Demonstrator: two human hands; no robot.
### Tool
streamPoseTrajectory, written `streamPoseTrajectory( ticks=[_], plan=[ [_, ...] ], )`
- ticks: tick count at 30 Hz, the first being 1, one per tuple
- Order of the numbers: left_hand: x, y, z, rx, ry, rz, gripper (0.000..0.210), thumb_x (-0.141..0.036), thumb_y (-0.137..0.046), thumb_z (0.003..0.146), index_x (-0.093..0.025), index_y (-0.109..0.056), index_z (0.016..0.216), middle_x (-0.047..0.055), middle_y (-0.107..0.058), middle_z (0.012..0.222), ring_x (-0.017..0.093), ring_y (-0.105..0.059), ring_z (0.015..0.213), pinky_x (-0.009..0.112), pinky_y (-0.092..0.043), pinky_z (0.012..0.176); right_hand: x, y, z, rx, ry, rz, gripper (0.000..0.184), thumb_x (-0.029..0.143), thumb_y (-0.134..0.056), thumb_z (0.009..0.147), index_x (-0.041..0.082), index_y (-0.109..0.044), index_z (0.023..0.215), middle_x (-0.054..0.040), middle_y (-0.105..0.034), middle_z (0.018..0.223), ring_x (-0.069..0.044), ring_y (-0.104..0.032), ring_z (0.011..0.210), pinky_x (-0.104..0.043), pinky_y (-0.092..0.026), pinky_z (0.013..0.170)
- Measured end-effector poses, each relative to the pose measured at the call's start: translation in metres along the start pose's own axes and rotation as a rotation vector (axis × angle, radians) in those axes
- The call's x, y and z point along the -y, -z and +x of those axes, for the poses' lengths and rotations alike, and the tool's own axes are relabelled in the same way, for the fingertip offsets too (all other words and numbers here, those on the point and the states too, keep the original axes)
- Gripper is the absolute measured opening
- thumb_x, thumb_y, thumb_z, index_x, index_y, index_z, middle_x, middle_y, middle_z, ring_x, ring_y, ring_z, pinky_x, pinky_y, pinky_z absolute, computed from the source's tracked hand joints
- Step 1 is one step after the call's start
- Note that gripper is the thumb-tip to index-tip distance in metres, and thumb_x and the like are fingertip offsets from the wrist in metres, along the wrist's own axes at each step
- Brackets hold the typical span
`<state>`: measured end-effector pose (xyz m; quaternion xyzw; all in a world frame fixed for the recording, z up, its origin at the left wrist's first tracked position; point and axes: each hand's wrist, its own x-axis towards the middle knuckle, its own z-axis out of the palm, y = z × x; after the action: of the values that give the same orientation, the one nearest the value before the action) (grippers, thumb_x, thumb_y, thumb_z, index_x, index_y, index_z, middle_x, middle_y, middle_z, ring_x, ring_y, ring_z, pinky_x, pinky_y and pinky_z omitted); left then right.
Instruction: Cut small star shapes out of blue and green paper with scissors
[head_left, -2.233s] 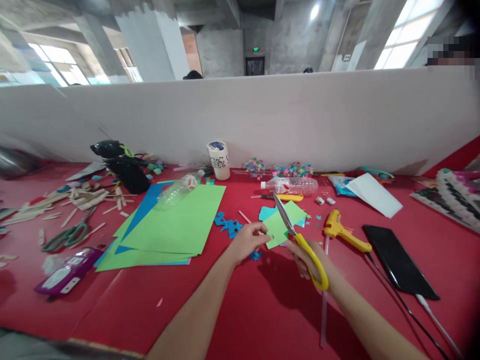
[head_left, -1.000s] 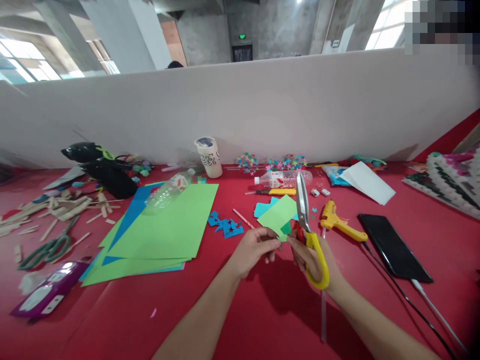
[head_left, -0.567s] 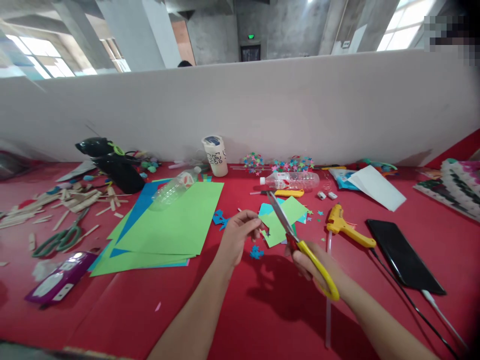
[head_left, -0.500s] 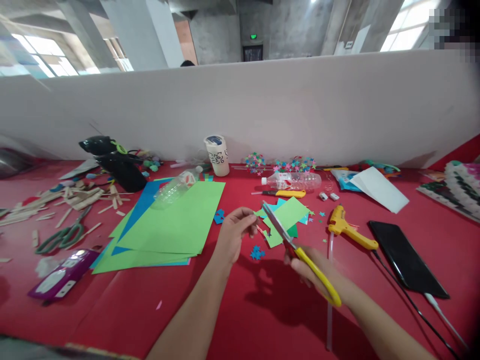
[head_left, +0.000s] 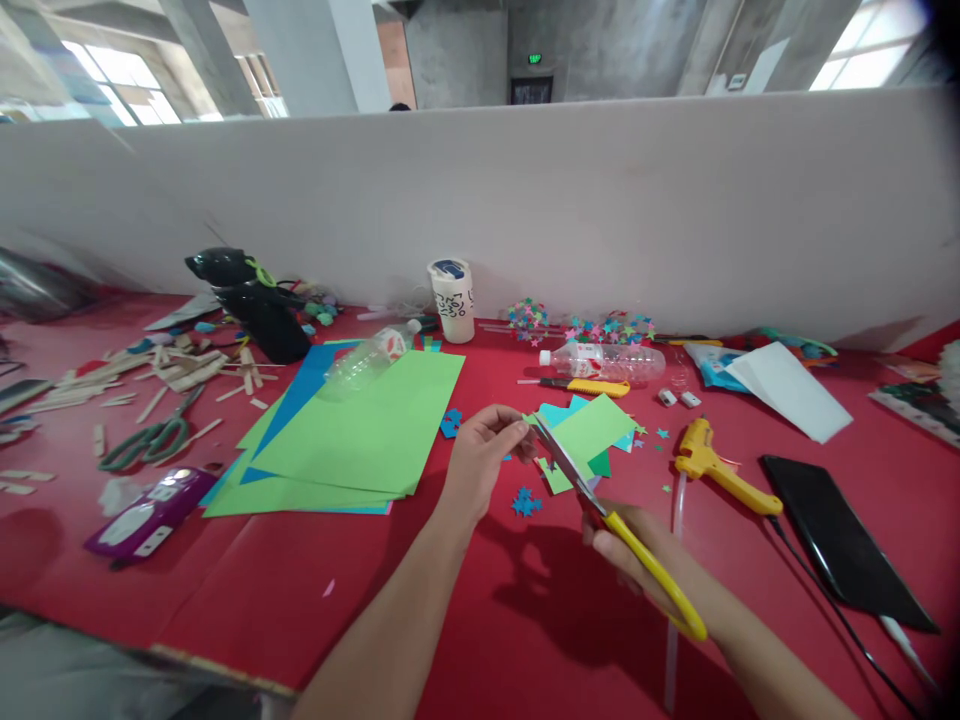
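My right hand (head_left: 634, 545) grips yellow-handled scissors (head_left: 574, 470), its fingers wrapped about the handles. The blades point up and left, their tips close to the fingertips of my left hand (head_left: 487, 455). Between that hand's thumb and forefinger is a small piece of green paper (head_left: 530, 419), mostly hidden by the fingers. Behind the blades lies a light green paper sheet (head_left: 600, 428) on top of other blue and green scraps. Small blue paper stars (head_left: 526, 502) sit in a pile on the red table (head_left: 517, 640) below my left hand.
Large coloured sheets (head_left: 352, 430) lie to the left with a plastic bottle (head_left: 367, 358) on them. Beyond are green-handled scissors (head_left: 150, 440) and wooden sticks (head_left: 187, 372). A yellow glue gun (head_left: 724, 475) and black phone (head_left: 844, 540) lie right. A cutter (head_left: 592, 387) lies behind the scraps.
The view has turned slightly left, so things sit further right in the picture. My left fingertips and the scissor blade tips have come closer together.
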<state>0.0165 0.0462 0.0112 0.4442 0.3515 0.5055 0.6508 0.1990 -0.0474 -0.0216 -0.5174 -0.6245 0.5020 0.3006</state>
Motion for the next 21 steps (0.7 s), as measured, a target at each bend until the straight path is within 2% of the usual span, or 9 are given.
streamPoseTrajectory(
  ticks=[8,17,21],
  plan=[
    [0.0039,-0.0002,0.0004,0.065,-0.055,0.086,0.009,-0.023,-0.061,0.072,-0.014,-0.058,0.072,0.000,-0.059,0.056,0.010,-0.054,0.051,0.024,-0.045,0.054,-0.0015,-0.0023,-0.0020,-0.003,-0.013,0.042,0.049,0.068,-0.038,0.078,0.020,-0.042,0.070,0.0108,-0.029,0.041,-0.007,-0.028,0.034,-0.021,-0.024,0.037],
    [0.0022,-0.0026,-0.0009,0.054,-0.049,0.134,0.011,-0.024,-0.061,0.071,-0.015,-0.056,0.070,-0.001,-0.060,0.056,0.010,-0.055,0.051,0.023,-0.045,0.054,0.0019,0.0000,-0.0029,0.029,-0.051,0.053,0.048,0.067,-0.039,0.078,0.020,-0.043,0.072,0.0103,-0.033,0.042,-0.007,-0.031,0.034,-0.021,-0.027,0.037],
    [0.0018,-0.0030,-0.0008,0.058,-0.048,0.147,0.010,-0.024,-0.061,0.071,-0.015,-0.056,0.070,-0.001,-0.059,0.056,0.010,-0.055,0.050,0.023,-0.045,0.053,0.0066,-0.0027,-0.0056,-0.053,-0.060,0.082,0.047,0.066,-0.041,0.078,0.020,-0.044,0.071,0.0103,-0.034,0.041,-0.007,-0.031,0.033,-0.020,-0.029,0.037]
  ],
)
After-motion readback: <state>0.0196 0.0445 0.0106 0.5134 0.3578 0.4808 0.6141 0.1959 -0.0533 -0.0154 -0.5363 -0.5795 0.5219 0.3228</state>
